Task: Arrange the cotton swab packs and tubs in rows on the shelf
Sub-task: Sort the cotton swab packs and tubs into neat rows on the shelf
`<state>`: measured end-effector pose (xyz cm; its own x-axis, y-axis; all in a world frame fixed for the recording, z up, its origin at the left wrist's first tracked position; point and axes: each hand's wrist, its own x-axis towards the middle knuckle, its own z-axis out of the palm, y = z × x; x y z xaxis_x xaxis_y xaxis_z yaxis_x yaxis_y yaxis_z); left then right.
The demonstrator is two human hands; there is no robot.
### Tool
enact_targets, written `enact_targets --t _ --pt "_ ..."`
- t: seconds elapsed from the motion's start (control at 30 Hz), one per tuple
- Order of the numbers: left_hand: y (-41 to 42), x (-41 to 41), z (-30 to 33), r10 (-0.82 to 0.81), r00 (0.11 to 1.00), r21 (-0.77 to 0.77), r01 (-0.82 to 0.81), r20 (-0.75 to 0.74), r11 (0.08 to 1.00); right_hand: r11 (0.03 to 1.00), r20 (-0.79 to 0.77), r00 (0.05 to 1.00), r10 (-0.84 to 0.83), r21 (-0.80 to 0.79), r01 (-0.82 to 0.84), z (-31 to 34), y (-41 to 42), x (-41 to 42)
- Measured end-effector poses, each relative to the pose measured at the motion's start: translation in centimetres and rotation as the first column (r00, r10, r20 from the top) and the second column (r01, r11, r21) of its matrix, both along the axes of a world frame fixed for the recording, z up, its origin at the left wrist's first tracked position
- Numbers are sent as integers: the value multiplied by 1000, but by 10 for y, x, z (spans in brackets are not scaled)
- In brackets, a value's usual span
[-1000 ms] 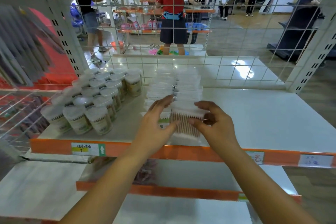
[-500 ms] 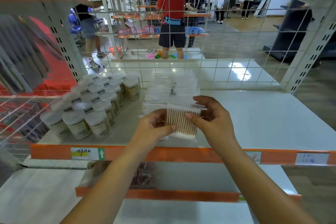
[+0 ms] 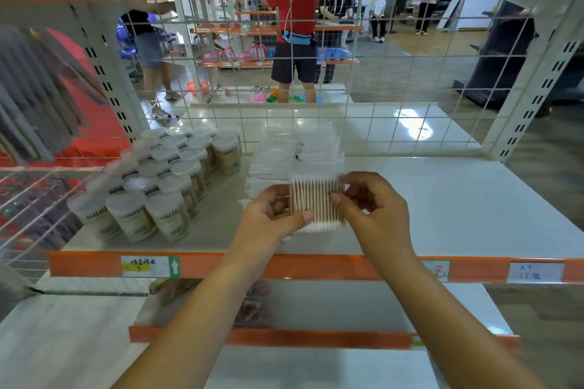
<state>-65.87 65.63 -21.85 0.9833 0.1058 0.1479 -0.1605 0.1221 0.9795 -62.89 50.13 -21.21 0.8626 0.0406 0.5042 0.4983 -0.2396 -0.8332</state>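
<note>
A flat clear pack of wooden-stemmed cotton swabs [image 3: 316, 202] is held upright above the front of the white shelf [image 3: 442, 199]. My left hand [image 3: 271, 218] pinches its left edge and my right hand [image 3: 369, 208] pinches its right edge. Behind it, two rows of stacked clear swab packs [image 3: 297, 151] run toward the wire back. To the left stand several round swab tubs [image 3: 164, 180] with clear lids, in rows.
A wire mesh panel [image 3: 395, 79] closes the shelf's back. An orange rail [image 3: 316, 268] with price labels edges the front. Lower shelves [image 3: 316, 303] jut out beneath. Hanging goods [image 3: 34, 95] are at far left. People stand beyond the mesh.
The front pack has been lifted off the row and tilted upright between both hands, rising slightly and shifting right.
</note>
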Motion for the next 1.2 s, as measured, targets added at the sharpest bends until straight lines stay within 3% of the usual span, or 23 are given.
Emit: enact_targets --t 0.13,0.63,0.77,0.9,1.03,1.2 --pt "1 -2 2 38 999 -3 -38 38 999 998 -2 1000 29 -54 -29 -2 2 -2" --pt "4 -9 4 31 995 112 -42 95 993 962 -203 946 254 155 -225 7 11 -15" --pt "3 -10 7 19 992 154 -38 123 987 968 -213 949 231 150 -202 10 13 -14" --pt "5 -6 7 76 991 175 -94 109 980 977 -187 962 198 121 -177 8 11 -11" --pt "11 -1 3 161 984 198 -174 80 965 941 -192 945 264 268 -208 10 9 -9" --pt "13 -1 4 80 997 91 -79 -6 993 909 -227 914 337 332 -253 13 7 -3"
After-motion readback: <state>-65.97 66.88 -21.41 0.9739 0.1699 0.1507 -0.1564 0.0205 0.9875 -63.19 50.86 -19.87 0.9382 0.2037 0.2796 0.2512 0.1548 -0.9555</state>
